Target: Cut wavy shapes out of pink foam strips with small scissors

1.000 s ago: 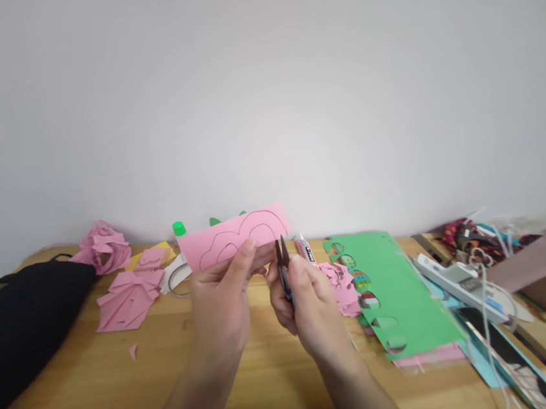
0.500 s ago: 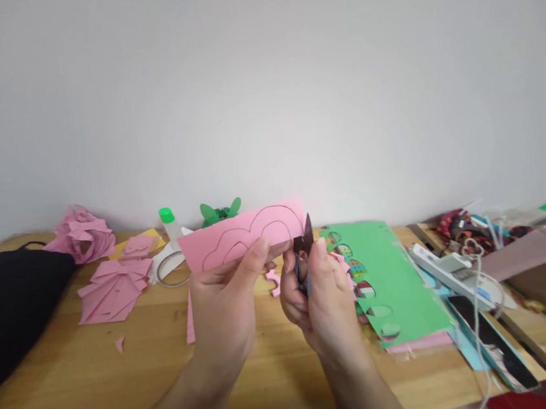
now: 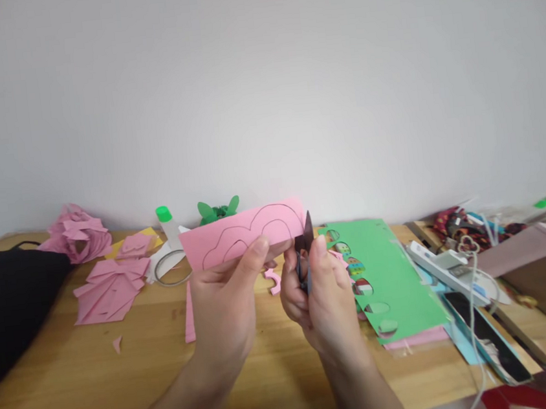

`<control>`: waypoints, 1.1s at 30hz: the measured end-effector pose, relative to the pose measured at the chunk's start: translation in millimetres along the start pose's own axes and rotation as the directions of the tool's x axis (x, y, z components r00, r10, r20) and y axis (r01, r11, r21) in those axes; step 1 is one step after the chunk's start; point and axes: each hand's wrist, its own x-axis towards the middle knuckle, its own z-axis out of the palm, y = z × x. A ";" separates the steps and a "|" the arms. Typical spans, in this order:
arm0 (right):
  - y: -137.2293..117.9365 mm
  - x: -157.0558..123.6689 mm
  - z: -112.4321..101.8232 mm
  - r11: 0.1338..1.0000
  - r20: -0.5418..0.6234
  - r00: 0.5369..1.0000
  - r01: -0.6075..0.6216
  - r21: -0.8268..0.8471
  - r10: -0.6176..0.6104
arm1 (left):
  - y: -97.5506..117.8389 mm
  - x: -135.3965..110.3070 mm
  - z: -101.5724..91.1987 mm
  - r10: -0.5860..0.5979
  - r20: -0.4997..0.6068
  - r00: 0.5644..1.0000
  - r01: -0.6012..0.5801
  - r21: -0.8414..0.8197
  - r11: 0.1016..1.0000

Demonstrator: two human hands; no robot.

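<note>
A strip of pink paper (image 3: 222, 239) with curved, cloud-like outlines drawn in dark line is pinched in my left hand (image 3: 229, 303), thumb on its front face. My right hand (image 3: 323, 290) grips dark-bladed scissors (image 3: 309, 228), fingers wrapped round the handles. The blades point up at the strip's right end, near where the drawn line meets the edge. Whether the paper lies between the blades is hard to tell. Small pink scraps (image 3: 274, 282) lie on the table behind my hands.
Folded pink paper (image 3: 111, 290), a crumpled pink bundle (image 3: 75, 233), a green-capped glue stick (image 3: 166, 222) and a black bag (image 3: 15, 303) are at left. A green sheet with oval holes (image 3: 393, 283), a white power strip (image 3: 448, 270) and a phone (image 3: 489, 338) lie at right.
The view has shifted slightly, so the table items sit a little further left. My hands, the paper and the scissors keep nearly the same pose.
</note>
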 end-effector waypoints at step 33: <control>-3.6 -2.2 -16.7 0.989 0.085 0.996 0.004 -0.146 0.008 | 3.5 2.4 -3.8 -0.048 0.029 0.998 0.048 0.008 0.999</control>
